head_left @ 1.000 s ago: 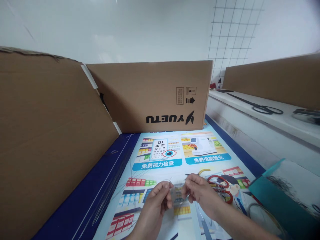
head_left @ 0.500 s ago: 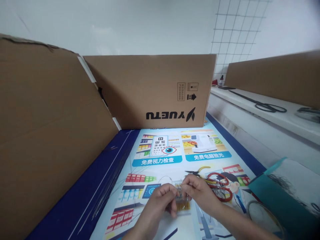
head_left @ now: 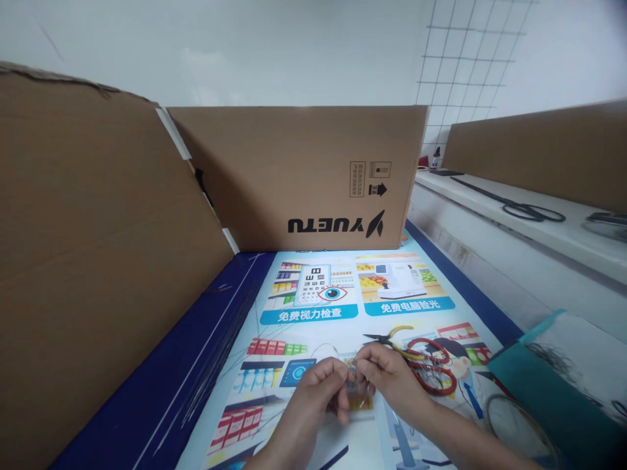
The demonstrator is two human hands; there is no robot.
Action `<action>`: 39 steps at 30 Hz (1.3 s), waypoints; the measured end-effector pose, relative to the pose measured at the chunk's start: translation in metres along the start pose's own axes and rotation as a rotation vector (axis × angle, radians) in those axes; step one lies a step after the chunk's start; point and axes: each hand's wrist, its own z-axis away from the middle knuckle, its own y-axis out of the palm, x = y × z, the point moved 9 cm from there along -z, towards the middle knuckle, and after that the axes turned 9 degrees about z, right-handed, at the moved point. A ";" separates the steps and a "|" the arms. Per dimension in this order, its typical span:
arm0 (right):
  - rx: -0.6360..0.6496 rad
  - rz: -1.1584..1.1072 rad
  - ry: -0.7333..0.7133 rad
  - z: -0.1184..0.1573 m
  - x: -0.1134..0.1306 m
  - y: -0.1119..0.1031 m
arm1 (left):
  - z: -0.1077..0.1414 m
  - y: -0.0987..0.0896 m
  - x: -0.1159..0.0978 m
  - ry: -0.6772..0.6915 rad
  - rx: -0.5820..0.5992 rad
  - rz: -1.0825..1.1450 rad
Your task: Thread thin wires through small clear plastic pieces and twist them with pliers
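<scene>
Both hands meet over the printed sheet (head_left: 313,329), their fingertips close together. My left hand (head_left: 318,391) is closed in a pinch on a thin wire (head_left: 325,345), which arcs up behind its fingers. My right hand (head_left: 386,372) also pinches the wire, and a short strand hangs below its fingertips. Small details between the fingertips are blurred. Just beyond my right hand lie pliers with yellow handles (head_left: 402,328) and scissors with red handles (head_left: 448,385), partly overlapping.
Cardboard walls stand at the left (head_left: 98,248) and back (head_left: 294,170). Several dark wire strands (head_left: 196,385) lie along the blue left border. On the right are a teal box (head_left: 548,365), a coil (head_left: 519,421) and a white ledge (head_left: 490,186) bearing black scissors (head_left: 531,211).
The hands stay pinched together in almost the same place, with only slight finger movement. The whole view has shifted very slightly.
</scene>
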 end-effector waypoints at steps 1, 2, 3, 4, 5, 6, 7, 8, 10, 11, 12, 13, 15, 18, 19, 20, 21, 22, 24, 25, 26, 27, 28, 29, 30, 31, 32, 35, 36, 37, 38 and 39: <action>0.010 -0.011 0.006 0.000 -0.001 0.001 | 0.000 0.000 0.000 0.000 -0.003 -0.002; 0.017 -0.012 0.006 0.000 -0.002 0.002 | 0.000 0.000 -0.001 0.001 -0.002 -0.002; 0.020 -0.002 0.000 0.000 -0.001 0.002 | 0.000 0.000 -0.001 0.002 0.001 -0.001; 0.015 0.018 -0.010 0.000 -0.001 0.001 | 0.000 0.001 -0.001 0.003 0.004 0.004; 0.008 0.051 -0.024 0.000 0.000 0.000 | 0.000 0.001 -0.002 0.002 0.004 0.010; -0.003 0.098 -0.044 0.001 0.002 -0.001 | 0.001 0.001 -0.002 -0.002 0.004 0.015; -0.020 0.163 -0.073 0.002 0.005 -0.003 | 0.001 0.001 -0.002 -0.009 0.005 0.020; -0.041 0.246 -0.110 0.002 0.008 -0.005 | 0.002 0.001 -0.001 -0.016 0.009 0.027; -0.088 0.437 -0.205 0.005 0.015 -0.006 | 0.003 0.002 0.000 -0.025 0.018 0.049; -0.110 0.531 -0.253 0.007 0.019 -0.006 | 0.003 0.002 0.001 -0.029 0.021 0.064; -0.130 0.616 -0.297 0.008 0.022 -0.005 | 0.003 0.002 0.002 -0.032 0.021 0.082; -0.146 0.689 -0.333 0.010 0.024 -0.004 | 0.003 0.001 0.003 -0.036 0.018 0.102; -0.170 0.800 -0.382 0.013 0.028 -0.001 | 0.002 0.001 0.006 -0.049 0.011 0.143; -0.183 0.887 -0.407 0.014 0.031 0.001 | 0.002 0.001 0.009 -0.064 0.002 0.182; -0.182 0.889 -0.405 0.014 0.032 0.002 | 0.002 0.001 0.009 -0.067 -0.001 0.186; -0.181 0.878 -0.398 0.014 0.031 0.001 | 0.002 0.001 0.009 -0.068 -0.004 0.187; -0.181 0.856 -0.389 0.014 0.031 0.000 | 0.002 0.001 0.009 -0.069 -0.006 0.186; -0.182 0.832 -0.383 0.013 0.031 0.000 | 0.003 0.001 0.008 -0.069 -0.005 0.183; -0.183 0.810 -0.381 0.013 0.030 -0.001 | 0.004 0.002 0.008 -0.069 0.001 0.174; -0.183 0.814 -0.383 0.013 0.030 -0.001 | 0.004 0.002 0.008 -0.070 0.004 0.171; -0.183 0.825 -0.383 0.013 0.030 0.000 | 0.004 0.001 0.008 -0.069 0.005 0.168; -0.184 0.838 -0.381 0.013 0.029 0.000 | 0.004 0.001 0.008 -0.069 0.006 0.162; -0.185 0.850 -0.375 0.013 0.029 -0.001 | 0.004 0.000 0.007 -0.065 0.006 0.150; -0.185 0.858 -0.369 0.013 0.029 -0.001 | 0.003 -0.001 0.006 -0.056 0.005 0.130; -0.183 0.861 -0.364 0.013 0.029 -0.001 | 0.002 -0.002 0.004 -0.044 0.002 0.096; -0.180 0.860 -0.358 0.013 0.029 -0.001 | 0.000 -0.004 0.003 -0.035 -0.007 0.050; -0.178 0.855 -0.350 0.013 0.029 -0.001 | -0.002 -0.007 0.002 -0.032 -0.022 -0.005; -0.167 0.811 -0.316 0.013 0.027 -0.001 | -0.008 -0.015 0.000 -0.017 -0.073 -0.193; -0.161 0.790 -0.300 0.012 0.025 0.000 | -0.010 -0.017 -0.003 0.006 -0.082 -0.247; -0.155 0.767 -0.287 0.012 0.023 0.000 | -0.010 -0.018 -0.006 0.042 -0.090 -0.293; -0.147 0.745 -0.277 0.011 0.021 0.001 | -0.010 -0.019 -0.009 0.082 -0.098 -0.337; -0.140 0.725 -0.268 0.011 0.019 0.002 | -0.010 -0.020 -0.012 0.127 -0.110 -0.382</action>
